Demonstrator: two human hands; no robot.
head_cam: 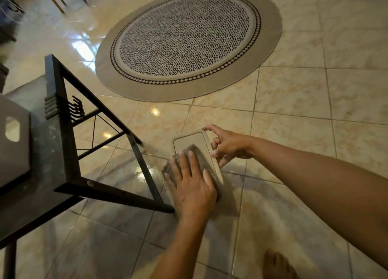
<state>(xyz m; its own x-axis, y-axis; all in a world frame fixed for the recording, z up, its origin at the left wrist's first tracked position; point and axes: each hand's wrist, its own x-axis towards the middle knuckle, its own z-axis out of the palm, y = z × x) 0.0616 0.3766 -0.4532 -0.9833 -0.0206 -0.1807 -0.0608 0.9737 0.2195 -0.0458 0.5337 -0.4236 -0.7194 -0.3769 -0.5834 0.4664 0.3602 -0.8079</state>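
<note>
A beige rectangular tray [190, 141] with rounded corners and a raised rim is held above the tiled floor, just right of a black table's corner. My right hand [228, 146] grips its right edge, with the index finger hooked over the far corner. A grey-brown cloth [199, 153] lies on the tray's near half. My left hand [192, 184] lies flat on the cloth with fingers straight, pressing it onto the tray. The tray's near end is hidden under the cloth and hand.
A black metal-framed table [63, 114] with side hooks [76, 108] stands at the left, with a grey box [12, 144] on it. A round patterned rug [189, 41] lies on the glossy tiled floor beyond. A bare foot [277, 266] shows at the bottom right.
</note>
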